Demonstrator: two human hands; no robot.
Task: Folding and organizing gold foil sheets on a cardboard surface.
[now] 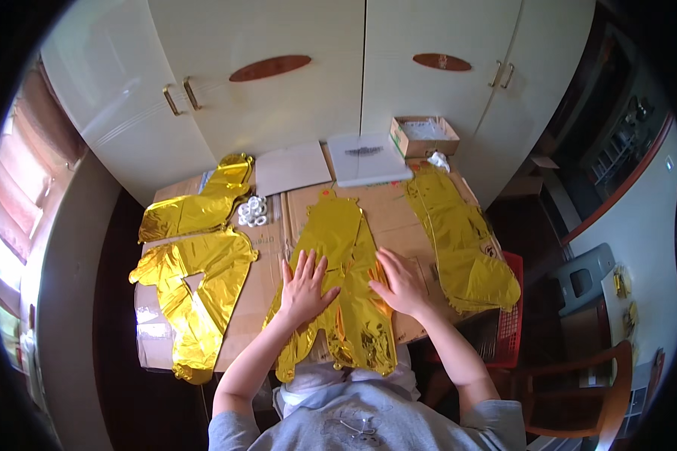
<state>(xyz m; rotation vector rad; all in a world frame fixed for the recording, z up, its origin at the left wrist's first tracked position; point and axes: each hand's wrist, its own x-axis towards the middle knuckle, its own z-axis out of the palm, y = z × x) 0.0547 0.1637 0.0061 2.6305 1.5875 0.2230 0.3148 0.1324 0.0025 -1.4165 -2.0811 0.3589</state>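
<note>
A flat gold foil balloon (pixel 333 229) lies lengthwise in front of me, its lower end reaching over the near edge of the cardboard-covered table. My left hand (pixel 305 289) rests flat on its left side, fingers spread. At the balloon's right edge is my right hand (pixel 401 283), its thumb apart from the slightly bent fingers. Some foil beside that hand is creased and reflects orange. To the left lie two more gold foil pieces, an upper one (pixel 180 214) and a lower one (pixel 226 263). Another gold foil balloon (pixel 459 252) is spread out on the right.
Small white rings (pixel 253 211) are piled near the left foil pieces. Along the back sit a cardboard sheet (pixel 292 168), a whitish flat sheet (pixel 365 159) and an open box (pixel 424 138). A red plastic basket (pixel 511 323) and a wooden chair (pixel 617 391) stand at the right.
</note>
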